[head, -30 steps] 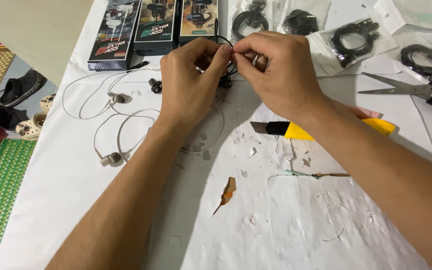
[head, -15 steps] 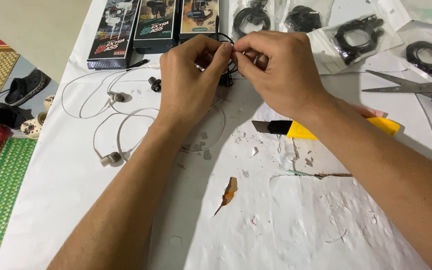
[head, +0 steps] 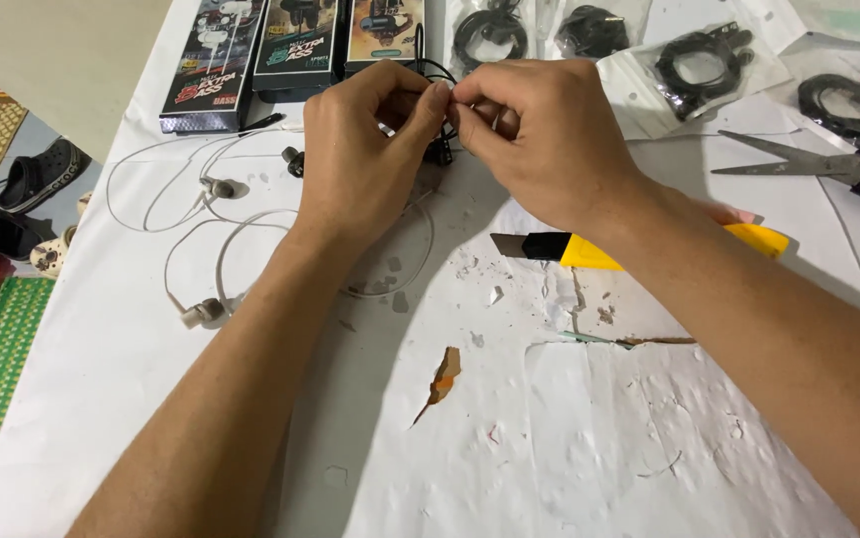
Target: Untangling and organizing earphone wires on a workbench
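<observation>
Pinched between both sets of fingertips, a thin black earphone cable (head: 437, 95) sits at the far middle of the white paper-covered table (head: 251, 418). Left hand (head: 365, 149) and right hand (head: 540, 134) meet there, equally near; what exactly they grip is partly hidden, probably a small cable section running away from the person.

Three dark boxes (head: 295, 50) stood far left, bagged black cables (head: 694, 60) far right. Scissors (head: 819, 164) lay right, a yellow knife (head: 589, 249) nearer. White earphones (head: 201, 249) sprawled left. Sandals (head: 36, 179) sat on the floor, left.
</observation>
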